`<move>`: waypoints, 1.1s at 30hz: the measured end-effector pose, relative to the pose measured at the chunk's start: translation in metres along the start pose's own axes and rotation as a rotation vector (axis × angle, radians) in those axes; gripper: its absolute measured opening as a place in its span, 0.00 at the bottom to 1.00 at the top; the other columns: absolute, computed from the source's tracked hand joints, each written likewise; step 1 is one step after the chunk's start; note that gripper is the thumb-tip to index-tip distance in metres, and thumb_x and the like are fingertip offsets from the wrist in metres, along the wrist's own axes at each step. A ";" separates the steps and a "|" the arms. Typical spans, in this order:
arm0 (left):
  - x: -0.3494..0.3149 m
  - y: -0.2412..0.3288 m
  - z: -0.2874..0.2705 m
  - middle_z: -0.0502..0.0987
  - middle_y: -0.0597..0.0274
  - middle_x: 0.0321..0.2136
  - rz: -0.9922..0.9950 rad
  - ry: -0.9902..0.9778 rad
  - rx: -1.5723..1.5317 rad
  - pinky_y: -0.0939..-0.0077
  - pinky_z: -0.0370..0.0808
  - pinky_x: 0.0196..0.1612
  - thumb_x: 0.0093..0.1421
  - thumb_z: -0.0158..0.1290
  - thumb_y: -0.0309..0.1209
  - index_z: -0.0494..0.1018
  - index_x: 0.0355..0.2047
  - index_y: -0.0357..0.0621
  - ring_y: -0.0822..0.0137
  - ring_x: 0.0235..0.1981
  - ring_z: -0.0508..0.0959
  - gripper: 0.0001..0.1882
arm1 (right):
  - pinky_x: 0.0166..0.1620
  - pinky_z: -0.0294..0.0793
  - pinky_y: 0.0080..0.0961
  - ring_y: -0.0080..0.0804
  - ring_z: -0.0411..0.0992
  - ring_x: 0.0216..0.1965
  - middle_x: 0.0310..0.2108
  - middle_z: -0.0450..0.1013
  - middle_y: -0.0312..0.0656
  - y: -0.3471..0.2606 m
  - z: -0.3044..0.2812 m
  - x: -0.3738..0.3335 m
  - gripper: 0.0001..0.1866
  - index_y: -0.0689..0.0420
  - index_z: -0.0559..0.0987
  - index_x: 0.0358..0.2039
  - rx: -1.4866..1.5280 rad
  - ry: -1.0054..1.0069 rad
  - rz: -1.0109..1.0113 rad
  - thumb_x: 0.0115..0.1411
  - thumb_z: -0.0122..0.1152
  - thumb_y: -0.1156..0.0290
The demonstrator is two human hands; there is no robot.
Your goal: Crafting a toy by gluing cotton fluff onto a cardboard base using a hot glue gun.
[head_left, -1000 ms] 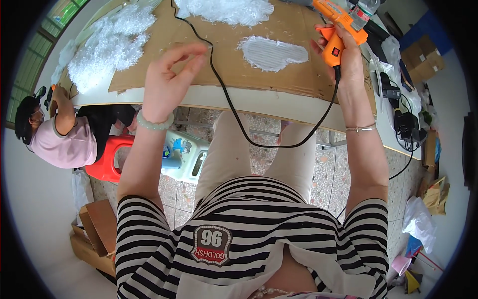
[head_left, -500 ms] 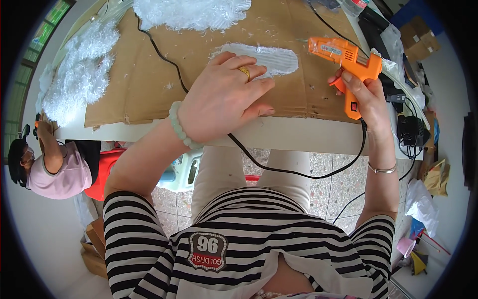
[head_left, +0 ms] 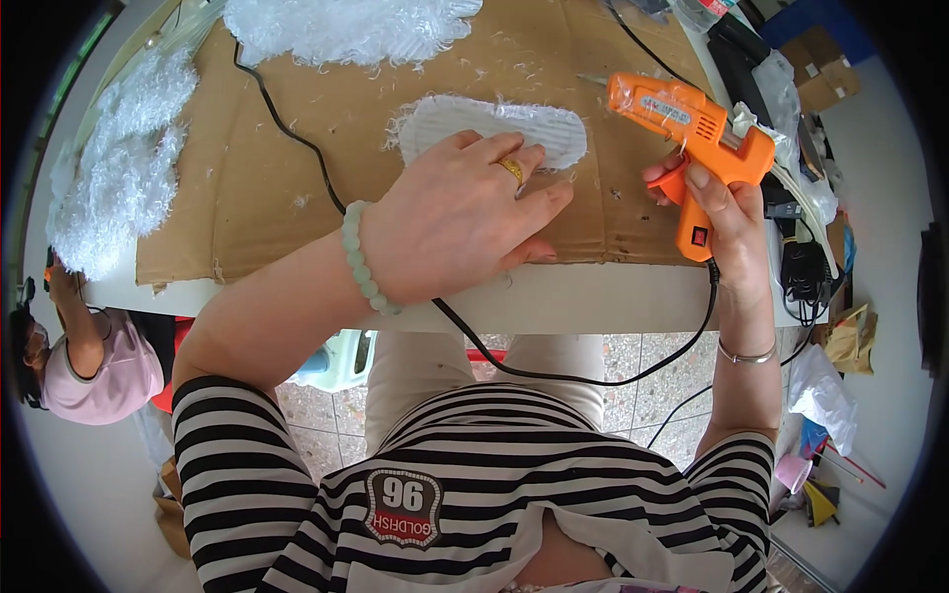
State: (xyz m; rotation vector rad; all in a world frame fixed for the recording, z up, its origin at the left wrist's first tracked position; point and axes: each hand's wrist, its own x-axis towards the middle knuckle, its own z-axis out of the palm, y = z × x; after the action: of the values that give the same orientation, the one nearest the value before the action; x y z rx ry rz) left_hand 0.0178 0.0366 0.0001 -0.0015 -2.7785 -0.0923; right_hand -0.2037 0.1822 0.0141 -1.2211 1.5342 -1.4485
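Note:
A flat white ribbed pad point(head_left: 494, 119), long with rounded ends and a frayed edge, lies on the brown cardboard. My left hand point(head_left: 465, 212) rests over its near side, fingers stretched out and thumb apart. The fingertips reach onto the near right part of the pad, and the hand covers some of its lower edge. In my right hand point(head_left: 730, 203) is an orange hot glue gun point(head_left: 660, 107), gripped by its handle with fingers at the trigger. Its nozzle points left, beyond the pad's right end and apart from it.
Cardboard point(head_left: 297, 203) covers much of the white table point(head_left: 554, 296). White shredded fibre heaps point(head_left: 346, 25) lie at the far side and left. The gun's black cord point(head_left: 593, 381) loops below the table edge. Black adapters point(head_left: 806, 272) sit right. A person in pink point(head_left: 104, 371) works far left.
The whole view has shifted a little. More of the pad shows above my left hand, whose fingers now lie nearer its right part. The glue gun stays in my right hand.

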 end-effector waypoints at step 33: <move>0.001 -0.010 0.000 0.76 0.57 0.42 -0.019 -0.005 -0.080 0.65 0.73 0.45 0.43 0.61 0.40 0.71 0.43 0.43 0.55 0.46 0.74 0.27 | 0.49 0.74 0.39 0.29 0.74 0.34 0.32 0.74 0.46 0.007 0.032 0.038 0.15 0.63 0.73 0.38 0.438 0.104 0.086 0.62 0.48 0.63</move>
State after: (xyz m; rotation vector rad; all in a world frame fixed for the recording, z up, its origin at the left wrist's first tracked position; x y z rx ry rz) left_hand 0.0170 0.0263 -0.0007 0.0044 -2.7781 -0.2090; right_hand -0.1870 0.1350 0.0070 -0.8213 1.2277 -1.6985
